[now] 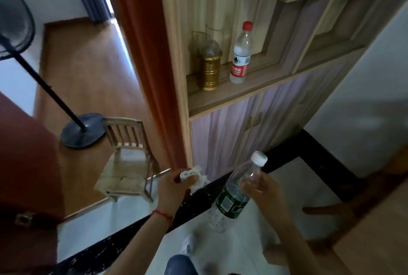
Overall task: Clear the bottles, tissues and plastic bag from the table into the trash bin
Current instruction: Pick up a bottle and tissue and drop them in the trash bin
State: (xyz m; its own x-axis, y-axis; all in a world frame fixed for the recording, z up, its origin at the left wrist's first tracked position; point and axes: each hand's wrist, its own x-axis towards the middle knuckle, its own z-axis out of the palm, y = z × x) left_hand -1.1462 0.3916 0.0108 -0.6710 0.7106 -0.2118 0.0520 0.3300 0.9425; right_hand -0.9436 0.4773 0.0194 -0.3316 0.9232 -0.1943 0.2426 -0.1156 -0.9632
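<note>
Clear plastic green-labelled bottle [234, 195], tilted with its white cap toward 1 o'clock, is pinched at the neck by the right hand [262, 188], fingers closed around it. At 11 o'clock, the left hand [174, 184] is clenched on crumpled white tissues [192, 177]. Keep both grips closed until above the trash bin, which is not in view.

views: 1, head-worn wide-angle | faces: forward and down, tilted | near: both hands [220, 184] low centre | far: wooden shelf unit [231, 96] ahead, small chair [127, 164] on floor left
</note>
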